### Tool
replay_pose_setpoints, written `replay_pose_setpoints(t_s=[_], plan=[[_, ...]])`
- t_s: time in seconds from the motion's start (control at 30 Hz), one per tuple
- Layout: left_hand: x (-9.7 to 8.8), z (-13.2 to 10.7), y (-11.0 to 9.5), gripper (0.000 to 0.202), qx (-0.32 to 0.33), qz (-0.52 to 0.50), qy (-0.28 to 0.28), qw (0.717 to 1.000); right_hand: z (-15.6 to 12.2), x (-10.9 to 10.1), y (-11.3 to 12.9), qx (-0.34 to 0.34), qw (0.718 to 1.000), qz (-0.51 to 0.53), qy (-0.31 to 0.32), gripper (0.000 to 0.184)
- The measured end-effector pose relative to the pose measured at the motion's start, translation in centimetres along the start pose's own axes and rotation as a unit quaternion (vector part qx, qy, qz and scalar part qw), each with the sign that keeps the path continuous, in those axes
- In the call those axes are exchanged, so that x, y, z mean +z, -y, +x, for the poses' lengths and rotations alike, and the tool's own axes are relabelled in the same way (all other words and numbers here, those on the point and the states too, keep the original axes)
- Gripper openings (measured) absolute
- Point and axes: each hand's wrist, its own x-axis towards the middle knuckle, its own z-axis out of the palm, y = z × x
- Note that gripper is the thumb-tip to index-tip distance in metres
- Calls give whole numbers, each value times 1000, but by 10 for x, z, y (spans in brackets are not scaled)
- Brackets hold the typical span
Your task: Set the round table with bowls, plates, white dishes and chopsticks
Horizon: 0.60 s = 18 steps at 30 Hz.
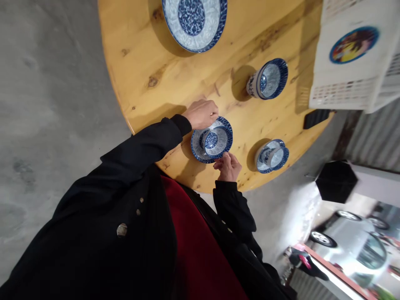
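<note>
Where the round wooden counter (134,89) curves off to the left, a big blue-and-white bowl (191,16) sits at the top of the view, well apart from both hands. Next over, the left hand (201,113) is curled narrow at the upper rim of the nested bowls; its fingertips are tucked out of sight, so I honestly can't tell if it's gripping or just resting there. Those two sit on the counter right in front of the person, the inner bowl (213,140) inside the outer bowl (195,146). I'd guess glazed ceramic: stiff, fairly light, a bit slippery and easy to chip, so opposite sides of the rim look like the best hold, with no knocking them together. On the near side, the right hand (230,167) has a narrow fingertip pinch on the inner bowl's rim. Farther right there's a deep bowl (268,79), a smaller stacked pair (271,156), a dark flat object (316,119) by the edge, then a white plastic crate (343,77).
</note>
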Motion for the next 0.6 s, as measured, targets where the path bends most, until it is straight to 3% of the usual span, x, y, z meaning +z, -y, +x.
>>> replay_pose_setpoints(t_s=[0.23, 0.6], plan=[[8, -1, -7, 31, 23, -3, 44, 999, 2, 7, 0, 4, 1000, 5, -7, 35], [14, 3, -3, 30, 12, -6, 49, 999, -5, 10, 5, 18, 1000, -10, -17, 37]])
